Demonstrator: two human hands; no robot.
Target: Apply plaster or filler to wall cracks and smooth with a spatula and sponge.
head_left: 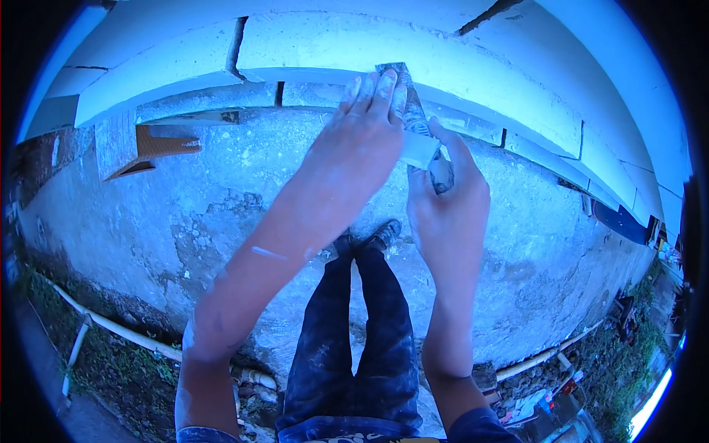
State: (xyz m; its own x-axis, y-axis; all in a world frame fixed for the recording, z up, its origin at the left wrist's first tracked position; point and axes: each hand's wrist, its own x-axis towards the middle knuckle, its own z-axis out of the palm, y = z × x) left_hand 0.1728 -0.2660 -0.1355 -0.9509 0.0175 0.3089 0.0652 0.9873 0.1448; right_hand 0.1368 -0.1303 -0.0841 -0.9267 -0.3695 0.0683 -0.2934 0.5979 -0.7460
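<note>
My left hand (362, 136) lies over a long, stained metal trowel (413, 103), its fingers stretched across the blade against the white ledge (310, 40). My right hand (450, 196) is closed on the trowel's lower end, just right of and below the left, with the thumb and fingers around the grip. A pale, flat piece (418, 151) shows between the two hands on the tool; I cannot make out whether it is part of it. White smears mark both my fingers and my left forearm.
My legs and shoes stand on a worn concrete path (185, 236) below the ledge. A brown wooden piece (151, 148) sits against the base at left. Pale pipes (125, 332) run along the weedy near edge on both sides, with rubble and scattered items at lower right.
</note>
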